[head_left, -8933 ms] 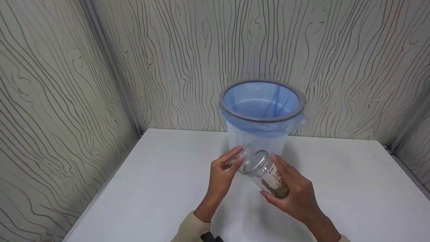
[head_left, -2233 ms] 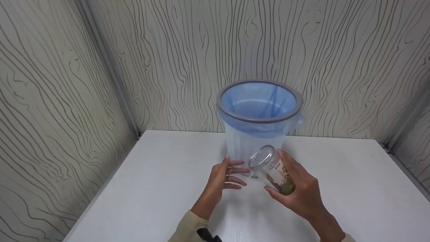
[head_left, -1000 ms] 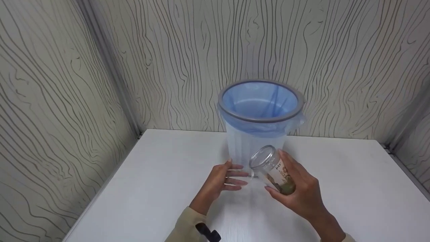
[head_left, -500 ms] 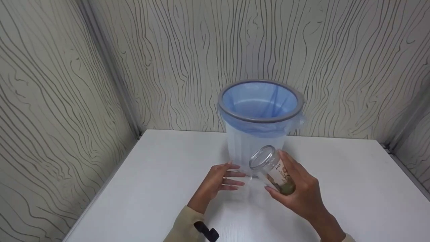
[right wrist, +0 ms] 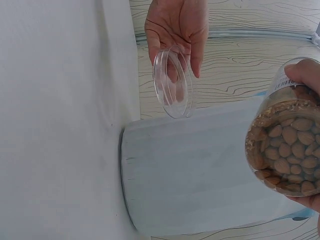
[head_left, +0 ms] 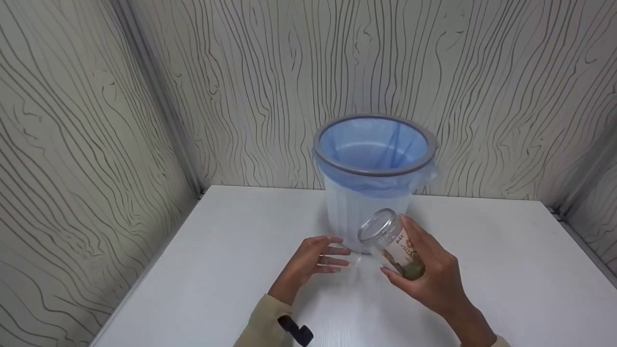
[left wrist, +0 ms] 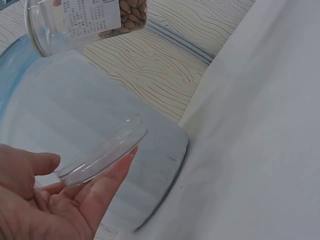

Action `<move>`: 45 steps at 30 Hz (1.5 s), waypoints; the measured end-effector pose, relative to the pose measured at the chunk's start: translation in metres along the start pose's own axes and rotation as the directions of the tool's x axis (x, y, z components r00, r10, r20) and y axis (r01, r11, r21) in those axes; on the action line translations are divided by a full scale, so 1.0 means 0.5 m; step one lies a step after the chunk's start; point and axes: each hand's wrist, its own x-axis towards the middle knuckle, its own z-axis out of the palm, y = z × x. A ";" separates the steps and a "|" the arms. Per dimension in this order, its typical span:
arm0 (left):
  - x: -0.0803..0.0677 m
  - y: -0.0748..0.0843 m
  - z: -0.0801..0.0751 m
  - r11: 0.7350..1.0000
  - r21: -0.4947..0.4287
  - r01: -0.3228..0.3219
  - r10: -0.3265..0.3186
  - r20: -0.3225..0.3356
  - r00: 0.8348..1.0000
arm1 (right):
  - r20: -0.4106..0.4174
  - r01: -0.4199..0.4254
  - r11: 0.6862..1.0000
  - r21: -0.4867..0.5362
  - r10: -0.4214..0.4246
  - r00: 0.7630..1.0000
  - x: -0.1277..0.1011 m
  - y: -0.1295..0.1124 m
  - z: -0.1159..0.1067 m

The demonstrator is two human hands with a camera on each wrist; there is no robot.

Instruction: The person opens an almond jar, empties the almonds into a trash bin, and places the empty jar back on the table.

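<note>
Right hand (head_left: 434, 282): fingers wrapped round a clear jar (head_left: 393, 243) of almonds, open mouth tilted toward 11 o'clock. Left hand (head_left: 306, 262), at the jar's 9 o'clock: fingertips pinch the clear lid (left wrist: 102, 152). Blue-lined bin (head_left: 373, 168) at 12 o'clock on white table (head_left: 217, 270).

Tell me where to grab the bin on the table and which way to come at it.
Take the bin by its grey rim, probably with a hand on each side, coming down from above. The rim is a firm ring that juts out, while the body is wide, smooth and covered by the loose blue bag. The wall stands close behind and both hands are busy in front, so the sides are freest.
</note>
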 end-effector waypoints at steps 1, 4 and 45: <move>0.001 0.000 -0.001 1.000 -0.006 0.001 -0.001 0.003 1.000 | 0.001 -0.001 1.000 -0.001 0.001 1.000 0.000 0.000 0.000; 0.001 -0.002 -0.003 1.000 -0.016 0.006 -0.006 0.009 1.000 | 0.004 -0.002 1.000 -0.007 0.002 1.000 -0.001 0.001 -0.001; 0.007 -0.024 -0.014 0.993 0.094 0.076 -0.072 -0.045 0.996 | 0.014 -0.018 1.000 0.006 0.018 1.000 0.000 -0.002 -0.002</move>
